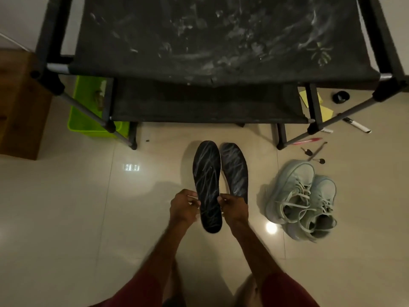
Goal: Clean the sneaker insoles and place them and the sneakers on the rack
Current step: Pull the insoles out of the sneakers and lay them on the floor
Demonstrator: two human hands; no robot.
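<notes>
Two black insoles with grey streaks are held side by side above the floor. My left hand [184, 207] pinches the left edge of the nearer insole [208, 185]. My right hand [233, 208] grips that insole's right edge and covers the heel of the second insole [235, 169], which sits behind and to the right. A pair of pale mint sneakers [303, 200] lies on the tiled floor to the right, laces loose. The black fabric shoe rack [221, 41] stands straight ahead, its top shelf dusty and a lower shelf [199, 105] beneath it.
A green plastic bin [88, 107] sits under the rack's left side, next to a brown wooden cabinet [20, 103]. Yellow paper [325, 109], a marker [357, 125], a red pen [306, 140] and keys [314, 154] lie scattered on the floor at right.
</notes>
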